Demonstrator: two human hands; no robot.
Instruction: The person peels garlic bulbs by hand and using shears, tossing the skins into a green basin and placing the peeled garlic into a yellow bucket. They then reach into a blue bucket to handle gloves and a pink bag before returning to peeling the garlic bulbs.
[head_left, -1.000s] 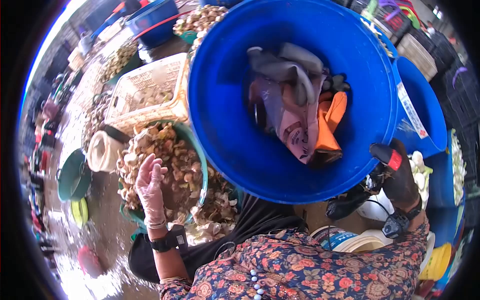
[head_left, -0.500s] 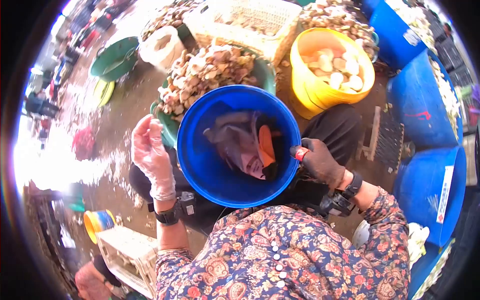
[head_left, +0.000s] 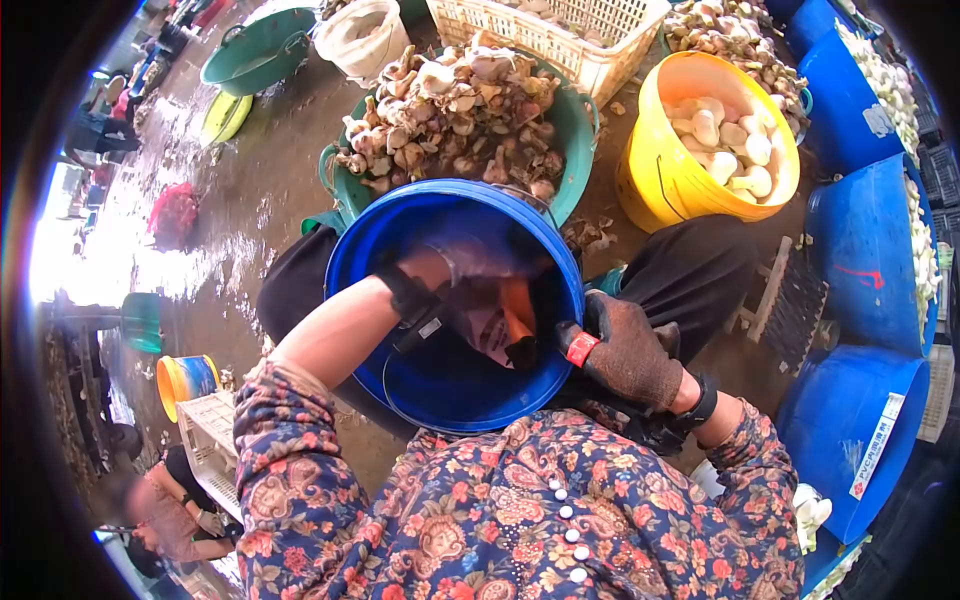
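A blue bucket (head_left: 505, 400) stands between my knees, tilted, with its mouth towards me. My left hand (head_left: 480, 262) in a pale thin glove reaches down inside it, over a pinkish-grey cloth or bag (head_left: 488, 338) and an orange piece (head_left: 517, 310). Shadow and motion blur hide its fingers. My right hand (head_left: 632, 350), in a dark glove with red tape round the thumb, is closed on the bucket's right rim. Just beyond the bucket, a green tub (head_left: 578, 170) is heaped with garlic bulbs (head_left: 455, 110).
At the back right stands a yellow bucket (head_left: 650, 180) holding pale peeled pieces. Blue barrels (head_left: 865, 260) line the right side, near a spiked board (head_left: 790, 305). A cream crate (head_left: 600, 65) sits behind the tub. Another person (head_left: 165, 510) works at lower left.
My left hand has gone from beside the bucket down into it. The bucket has tilted and shifted slightly left. My right hand stays at its rim. The view has shifted.
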